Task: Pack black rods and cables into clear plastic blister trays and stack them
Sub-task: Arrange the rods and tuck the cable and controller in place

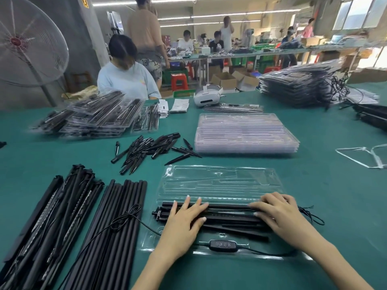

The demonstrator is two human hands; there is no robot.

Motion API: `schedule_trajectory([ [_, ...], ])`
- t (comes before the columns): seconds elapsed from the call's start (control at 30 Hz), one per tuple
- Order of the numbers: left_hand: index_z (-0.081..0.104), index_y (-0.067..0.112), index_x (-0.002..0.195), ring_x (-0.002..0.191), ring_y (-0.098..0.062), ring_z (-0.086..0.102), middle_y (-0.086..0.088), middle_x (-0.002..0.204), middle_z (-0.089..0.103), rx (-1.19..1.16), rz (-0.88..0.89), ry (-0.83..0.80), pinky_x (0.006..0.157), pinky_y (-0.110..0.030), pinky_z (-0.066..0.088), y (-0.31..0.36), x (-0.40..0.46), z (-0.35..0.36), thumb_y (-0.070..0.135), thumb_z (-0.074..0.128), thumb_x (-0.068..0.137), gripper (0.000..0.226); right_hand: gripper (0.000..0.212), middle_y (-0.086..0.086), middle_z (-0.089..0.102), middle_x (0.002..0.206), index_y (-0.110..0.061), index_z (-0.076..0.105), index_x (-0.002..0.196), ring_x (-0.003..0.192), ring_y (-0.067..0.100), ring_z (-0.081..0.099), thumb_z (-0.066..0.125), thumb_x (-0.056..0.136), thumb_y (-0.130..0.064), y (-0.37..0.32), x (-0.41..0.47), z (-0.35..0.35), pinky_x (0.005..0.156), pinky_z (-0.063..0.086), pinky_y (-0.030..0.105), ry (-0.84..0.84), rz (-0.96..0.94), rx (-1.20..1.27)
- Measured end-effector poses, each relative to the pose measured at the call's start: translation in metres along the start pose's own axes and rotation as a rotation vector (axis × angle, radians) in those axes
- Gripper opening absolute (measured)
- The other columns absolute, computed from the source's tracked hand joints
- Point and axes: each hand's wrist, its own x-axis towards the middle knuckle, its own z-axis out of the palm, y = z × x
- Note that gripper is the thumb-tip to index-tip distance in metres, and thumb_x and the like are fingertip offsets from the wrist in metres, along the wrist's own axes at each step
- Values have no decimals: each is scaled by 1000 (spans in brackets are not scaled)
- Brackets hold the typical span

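2 hands press black rods [230, 214] into the open blister tray [219, 181] near the surface's front edge: left hand [184, 218] and right hand [280, 212], fingers straight, gripping nothing.

Two forearms enter from the near edge of the bench, both bare; no sleeve, cuff or glove shows anywhere along them. Left hand [184, 222]: slim fingers [196, 206], nails kept fairly long, pale and glossy at the tips. Right hand [278, 212]: same build, same light nails, visible on the fingers [259, 205] toward the left hand. No ring, watch, bracelet or band on either wrist. No markings or tape on either hand. Nothing of the person above the forearms is in view.
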Motion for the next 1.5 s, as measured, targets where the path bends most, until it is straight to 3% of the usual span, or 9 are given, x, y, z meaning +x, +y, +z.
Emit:
schedule_trajectory([
  [0.13, 4, 51, 146, 146, -18, -9, 18, 155, 5, -30, -143, -22, 118, -35, 2, -3, -2, 1, 51, 41, 96, 62, 15, -10, 57, 72, -25, 70, 81, 71, 12, 53, 82, 74, -20, 1, 7, -2, 69, 50, 35, 23, -33, 61],
  [0.27, 3, 48, 146, 143, 1, -9, 29, 147, -1, 76, -27, -27, 117, -24, -6, -6, 0, -2, 49, 35, 99, 57, 6, -14, 62, 74, -23, 70, 87, 65, -1, 49, 64, 87, -25, 4, 4, -18, 62, 44, 23, 59, 8, 294],
  [0.5, 4, 39, 150, 138, 10, -16, 31, 148, -5, 190, 9, -35, 113, -19, -16, -8, -1, -3, 54, 26, 99, 58, 3, -24, 66, 72, -27, 72, 79, 59, -10, 53, 71, 80, -29, -18, -14, -36, 55, 41, 9, 54, -2, 391],
  [0.7, -2, 49, 146, 140, 9, -12, 31, 149, -4, 178, 19, -37, 114, -19, -15, -6, -3, -4, 55, 30, 98, 58, 10, -29, 57, 64, -39, 61, 87, 56, -6, 49, 58, 88, -48, -23, -15, -46, 55, 35, 8, -271, 3, 354],
  [0.83, -3, 58, 140, 141, 6, -15, 29, 151, -7, 152, 45, -87, 114, -21, -15, -6, -3, -7, 60, 23, 95, 52, 6, -31, 55, 64, -44, 59, 94, 64, -10, 48, 53, 94, -43, -1, -14, -33, 59, 35, 8, -310, 137, 188],
  [0.93, -6, 58, 137, 140, 7, -14, 29, 151, -5, 171, 29, -58, 115, -23, -14, -6, -3, -6, 50, 18, 101, 45, 7, -27, 61, 79, -41, 62, 94, 77, -6, 53, 58, 93, -35, -1, -15, -25, 65, 39, 11, -300, 157, 120],
  [1.07, -10, 56, 136, 138, 9, -15, 29, 151, -6, 200, -33, -12, 114, -24, -14, -3, -2, -1, 45, 13, 102, 42, 10, -22, 62, 71, -32, 66, 80, 70, 10, 59, 68, 82, -22, 7, -23, -17, 76, 38, 31, 2, 85, 0],
  [1.37, 12, 55, 140, 144, -2, -10, 20, 156, 1, 131, -120, 45, 116, -30, -12, 4, 3, 4, 43, 22, 103, 40, 22, -3, 61, 80, -21, 74, 77, 61, 17, 59, 84, 68, -3, 17, -20, -9, 53, 48, 33, -14, 77, 129],
  [1.5, 42, 49, 135, 146, -4, 2, 16, 156, 14, -66, -126, 102, 118, -30, -8, 6, 5, 1, 37, 40, 101, 36, 19, -12, 64, 79, -24, 75, 80, 77, 14, 61, 78, 77, -5, 23, -17, -7, 68, 48, 32, -68, 168, 253],
])
